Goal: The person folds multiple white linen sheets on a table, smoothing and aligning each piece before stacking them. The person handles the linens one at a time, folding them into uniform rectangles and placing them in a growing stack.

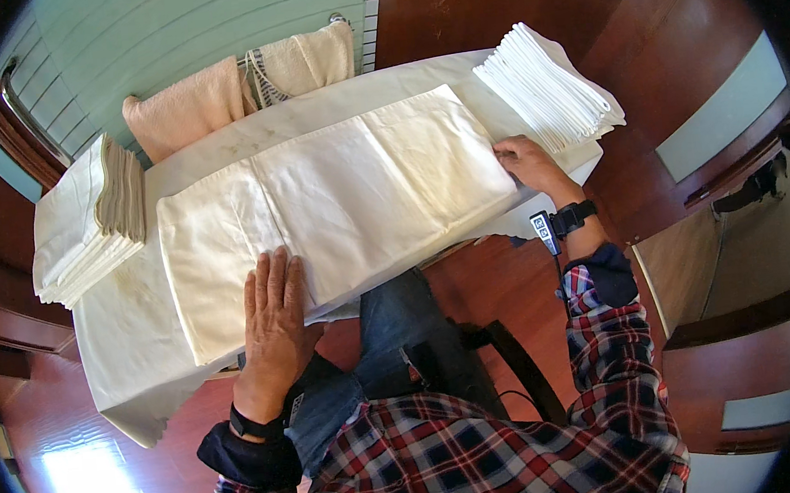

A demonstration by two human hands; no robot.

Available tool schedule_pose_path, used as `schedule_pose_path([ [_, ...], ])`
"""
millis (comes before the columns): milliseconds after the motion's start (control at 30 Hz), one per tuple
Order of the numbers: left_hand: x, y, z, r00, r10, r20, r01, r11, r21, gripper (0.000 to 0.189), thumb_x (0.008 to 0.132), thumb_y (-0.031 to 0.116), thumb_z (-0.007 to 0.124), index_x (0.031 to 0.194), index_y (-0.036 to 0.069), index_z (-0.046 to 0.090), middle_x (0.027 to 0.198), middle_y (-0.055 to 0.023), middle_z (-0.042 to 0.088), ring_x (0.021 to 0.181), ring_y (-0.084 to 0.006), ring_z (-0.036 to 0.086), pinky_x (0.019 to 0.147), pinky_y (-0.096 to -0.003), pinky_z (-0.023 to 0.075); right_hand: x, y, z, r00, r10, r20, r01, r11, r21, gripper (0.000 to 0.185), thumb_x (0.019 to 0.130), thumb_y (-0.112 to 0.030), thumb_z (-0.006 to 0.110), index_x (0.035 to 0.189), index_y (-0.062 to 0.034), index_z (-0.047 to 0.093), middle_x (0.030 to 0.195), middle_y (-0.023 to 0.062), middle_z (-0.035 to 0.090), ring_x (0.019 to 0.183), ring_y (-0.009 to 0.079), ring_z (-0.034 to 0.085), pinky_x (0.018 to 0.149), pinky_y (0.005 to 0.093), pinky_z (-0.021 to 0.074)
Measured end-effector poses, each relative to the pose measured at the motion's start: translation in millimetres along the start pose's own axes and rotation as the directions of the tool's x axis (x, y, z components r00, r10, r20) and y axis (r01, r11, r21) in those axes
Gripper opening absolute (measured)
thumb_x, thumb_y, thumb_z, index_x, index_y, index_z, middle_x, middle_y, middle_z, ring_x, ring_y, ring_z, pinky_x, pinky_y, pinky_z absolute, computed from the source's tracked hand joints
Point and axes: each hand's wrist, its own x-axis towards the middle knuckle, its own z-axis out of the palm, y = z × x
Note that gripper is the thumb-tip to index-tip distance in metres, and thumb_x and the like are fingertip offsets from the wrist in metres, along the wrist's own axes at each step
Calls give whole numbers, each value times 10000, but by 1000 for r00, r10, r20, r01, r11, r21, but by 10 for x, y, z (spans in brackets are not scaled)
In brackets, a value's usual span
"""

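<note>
A cream-white cloth (340,188), probably a pillowcase, lies spread in a long rectangle with two crosswise creases. My left hand (273,306) rests flat on its near edge, left of the middle, palm down with straight fingers. At the cloth's right edge is my right hand (525,161), its fingers curled against the corner area; whether they pinch the fabric is hidden. Just beyond that hand stands a stack of folded white cloths (550,85). Another stack of folded cream cloths (83,224) sits at the table's left end.
A pale tablecloth (129,354) drapes the table and hangs over its near left corner. Behind it, a peach towel (190,116) and a cream towel (308,60) hang on a rail. The dark arm of a chair (522,369) is close by my right side.
</note>
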Motion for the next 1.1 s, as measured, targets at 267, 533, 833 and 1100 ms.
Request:
schedule_pose_path([
  [267,7,40,28,998,-57,10,57,998,32,1040,691,156,907,1586,0,400,1672,-226,354,1584,-423,275,1300,-543,231,101,-117,-19,995,5,102,-17,993,113,401,1027,-356,678,1230,-19,758,1446,229,611,1268,363,628,1079,376,495],
  [533,-2,49,7,998,-62,13,62,998,27,1026,700,152,906,1583,1,407,1673,-213,355,1591,-398,271,1310,-524,220,19,-320,-109,979,-110,170,58,957,284,400,1077,-333,633,1256,11,730,1352,133,687,1205,217,637,1055,330,484],
  [833,-6,74,0,997,-80,1,80,997,8,1019,687,138,904,1574,7,421,1670,-213,360,1591,-397,273,1311,-524,219,147,-478,-156,967,-106,230,12,925,379,468,1083,-453,614,1270,-35,709,1074,40,728,987,143,639,911,299,511],
  [1100,-3,84,13,996,-84,-3,84,996,-9,1000,705,127,881,1580,6,413,1671,-223,354,1596,-411,252,1313,-533,206,246,-453,-263,920,8,392,-157,924,349,464,1047,-519,651,1099,-65,737,853,-22,659,739,99,546,689,262,462],
])
